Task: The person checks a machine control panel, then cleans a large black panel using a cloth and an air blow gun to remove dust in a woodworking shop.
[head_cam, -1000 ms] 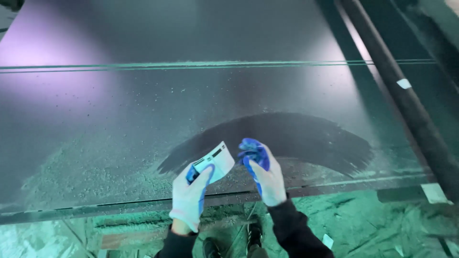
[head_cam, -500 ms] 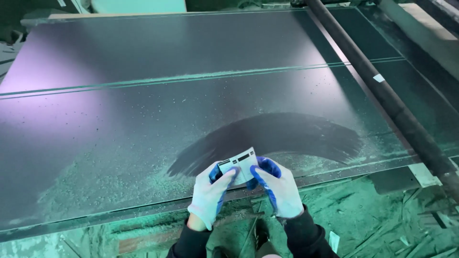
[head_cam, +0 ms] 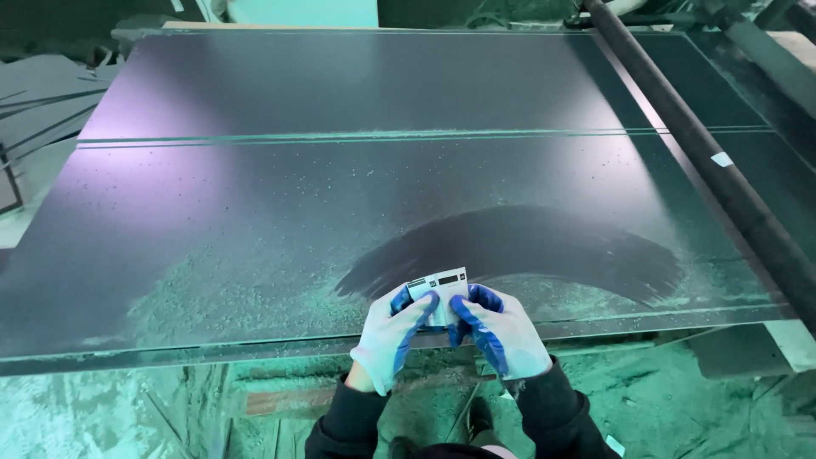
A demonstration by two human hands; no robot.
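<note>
Head view: a small white card (head_cam: pixel 439 293) is being pinched by closed left hand (head_cam: pixel 389 337) and right hand (head_cam: pixel 501 334) over a dusty dark panel (head_cam: pixel 340 195).

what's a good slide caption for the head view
Gloved left hand and right hand hold a small card over a dusty dark panel.

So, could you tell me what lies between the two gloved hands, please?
In the head view, a small white card sits between the left hand and right hand, pinched by both above the dusty dark panel.
</note>
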